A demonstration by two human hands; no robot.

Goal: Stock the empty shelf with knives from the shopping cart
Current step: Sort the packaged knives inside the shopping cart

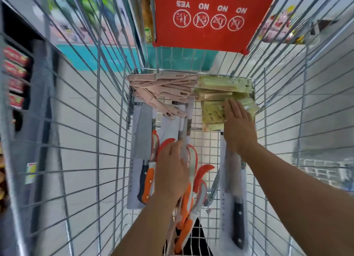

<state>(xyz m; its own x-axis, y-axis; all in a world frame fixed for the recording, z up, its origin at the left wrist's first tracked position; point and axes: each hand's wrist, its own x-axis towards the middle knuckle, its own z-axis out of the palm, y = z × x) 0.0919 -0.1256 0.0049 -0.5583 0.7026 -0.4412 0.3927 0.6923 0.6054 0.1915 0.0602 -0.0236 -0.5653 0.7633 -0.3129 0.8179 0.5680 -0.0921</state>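
Observation:
I look down into a wire shopping cart (107, 140) full of packaged knives. My left hand (172, 169) grips the edge of a carded knife pack (184, 129) held on its side above orange-handled knives (186, 204) with red blade covers. My right hand (239, 127) reaches forward, its fingers straight and resting on a stack of pale yellow-green packs (212, 114) at the cart's far right. Pink sheathed knives (164, 87) are piled at the far left. A cleaver on a white card (141, 140) lies at the left, a black-handled knife (237, 217) at the right.
The cart's red child-seat flap (206, 16) with warning signs stands at the far end. A dark shelf unit (21, 79) with red packages is outside the cart on the left. White floor tiles show through the wire sides.

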